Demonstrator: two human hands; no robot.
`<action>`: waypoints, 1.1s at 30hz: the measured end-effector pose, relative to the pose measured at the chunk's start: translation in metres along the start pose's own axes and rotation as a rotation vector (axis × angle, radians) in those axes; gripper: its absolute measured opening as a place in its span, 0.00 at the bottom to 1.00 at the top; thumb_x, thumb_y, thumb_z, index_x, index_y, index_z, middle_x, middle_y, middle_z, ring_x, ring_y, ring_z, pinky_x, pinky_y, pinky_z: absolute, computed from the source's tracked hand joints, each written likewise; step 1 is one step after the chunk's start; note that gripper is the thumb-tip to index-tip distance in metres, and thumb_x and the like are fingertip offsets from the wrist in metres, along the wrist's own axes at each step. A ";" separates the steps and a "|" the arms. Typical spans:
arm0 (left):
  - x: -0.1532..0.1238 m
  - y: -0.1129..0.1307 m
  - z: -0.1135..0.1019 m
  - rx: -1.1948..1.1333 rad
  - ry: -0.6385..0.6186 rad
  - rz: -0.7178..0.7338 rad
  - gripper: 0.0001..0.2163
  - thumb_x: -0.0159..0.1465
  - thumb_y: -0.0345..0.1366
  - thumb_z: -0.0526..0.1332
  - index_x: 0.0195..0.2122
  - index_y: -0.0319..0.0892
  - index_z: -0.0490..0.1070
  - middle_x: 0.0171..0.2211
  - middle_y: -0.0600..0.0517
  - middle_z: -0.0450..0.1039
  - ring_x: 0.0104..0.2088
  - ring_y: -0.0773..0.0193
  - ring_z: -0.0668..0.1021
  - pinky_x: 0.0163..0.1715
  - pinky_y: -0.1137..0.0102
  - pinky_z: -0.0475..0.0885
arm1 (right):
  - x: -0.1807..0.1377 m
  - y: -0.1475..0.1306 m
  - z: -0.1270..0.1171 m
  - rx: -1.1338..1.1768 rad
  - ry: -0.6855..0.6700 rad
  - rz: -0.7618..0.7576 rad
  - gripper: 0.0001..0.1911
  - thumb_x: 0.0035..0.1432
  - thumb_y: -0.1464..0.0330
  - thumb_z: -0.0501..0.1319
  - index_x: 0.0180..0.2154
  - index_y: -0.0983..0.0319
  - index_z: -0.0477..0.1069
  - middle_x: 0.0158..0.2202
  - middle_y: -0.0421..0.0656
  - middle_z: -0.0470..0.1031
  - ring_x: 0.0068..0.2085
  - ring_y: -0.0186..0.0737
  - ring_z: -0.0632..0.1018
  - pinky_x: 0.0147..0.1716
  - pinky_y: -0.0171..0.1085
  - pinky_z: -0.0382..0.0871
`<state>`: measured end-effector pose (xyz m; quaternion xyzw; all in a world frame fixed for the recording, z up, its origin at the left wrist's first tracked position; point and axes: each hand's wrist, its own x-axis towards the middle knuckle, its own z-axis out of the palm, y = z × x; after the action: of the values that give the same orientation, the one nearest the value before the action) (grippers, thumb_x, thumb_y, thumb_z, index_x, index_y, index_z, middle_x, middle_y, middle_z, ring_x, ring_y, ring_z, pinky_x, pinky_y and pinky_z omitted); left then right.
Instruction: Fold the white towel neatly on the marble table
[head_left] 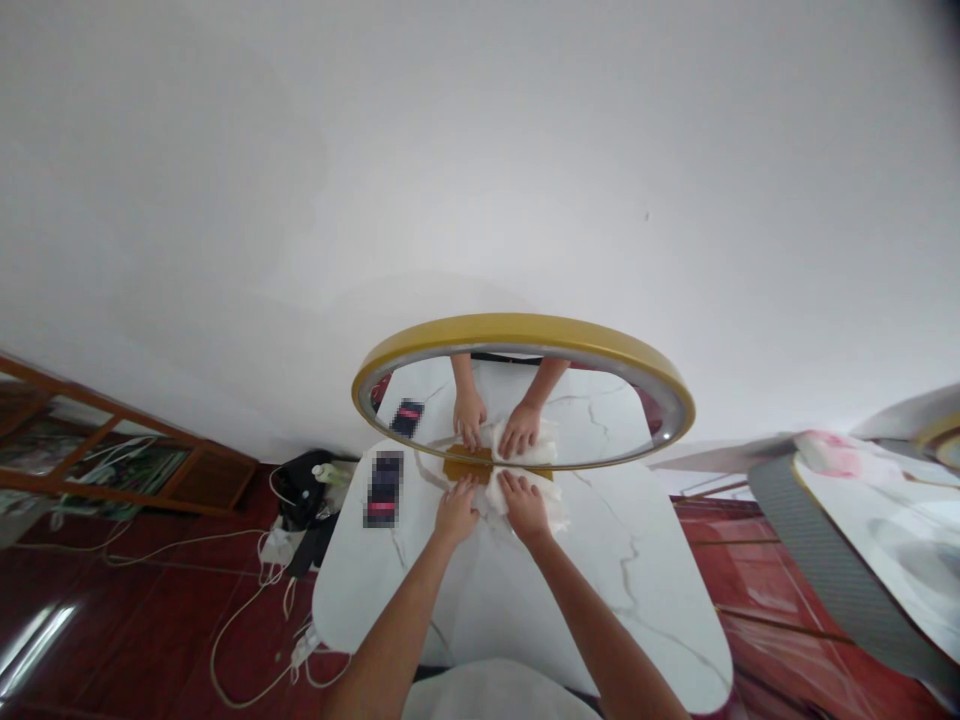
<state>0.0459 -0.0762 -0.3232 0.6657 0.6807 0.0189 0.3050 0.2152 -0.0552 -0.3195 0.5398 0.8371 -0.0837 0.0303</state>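
A round mirror [525, 400] with a gold frame stands on a gold base [466, 469] at the back of a white marble-patterned table [600, 560]. My left hand [457, 510] rests at the base's left part, fingers stretched out, holding nothing. Under my right hand [525, 505] is a crumpled white cloth [556, 500], pressed against the right part of the base and the tabletop. The fingers of that hand curve over the cloth. Both hands and the cloth show again in the mirror's reflection.
A phone [384, 490] lies on the table's left side. White cables [225, 640] and a black bag [300, 485] are on the red floor at left. A second table [885, 520] stands to the right with a pink and white cloth [829, 455]. A wall [487, 180] rises behind.
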 end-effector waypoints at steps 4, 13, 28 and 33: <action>-0.005 -0.008 -0.003 -0.136 0.115 -0.042 0.25 0.57 0.32 0.55 0.57 0.42 0.63 0.61 0.50 0.59 0.61 0.64 0.62 0.60 0.69 0.56 | -0.023 0.027 -0.007 -0.034 0.032 0.111 0.32 0.52 0.82 0.49 0.59 0.59 0.60 0.60 0.47 0.63 0.51 0.46 0.69 0.42 0.42 0.67; -0.021 -0.061 -0.092 -0.579 0.916 -0.329 0.21 0.66 0.36 0.42 0.59 0.43 0.56 0.53 0.44 0.64 0.58 0.57 0.64 0.57 0.57 0.60 | -0.071 0.041 -0.093 0.160 0.426 0.199 0.35 0.49 0.77 0.52 0.60 0.56 0.57 0.56 0.43 0.68 0.51 0.46 0.70 0.43 0.40 0.69; -0.056 0.046 -0.252 -0.573 1.201 0.408 0.23 0.68 0.46 0.46 0.63 0.47 0.52 0.62 0.48 0.55 0.62 0.60 0.57 0.63 0.63 0.49 | -0.035 -0.026 -0.229 -0.011 1.061 -0.133 0.27 0.64 0.71 0.50 0.63 0.54 0.52 0.60 0.43 0.64 0.61 0.51 0.61 0.59 0.53 0.52; -0.055 0.041 -0.252 -0.567 1.186 0.399 0.23 0.68 0.45 0.47 0.63 0.48 0.53 0.61 0.48 0.55 0.62 0.60 0.57 0.63 0.62 0.49 | -0.009 -0.046 -0.199 -0.066 0.890 -0.268 0.28 0.64 0.73 0.48 0.64 0.52 0.49 0.62 0.38 0.58 0.63 0.45 0.58 0.63 0.51 0.41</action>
<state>-0.0320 -0.0257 -0.0790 0.5500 0.5660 0.6132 0.0341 0.1850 -0.0474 -0.1176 0.4092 0.8332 0.1797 -0.3256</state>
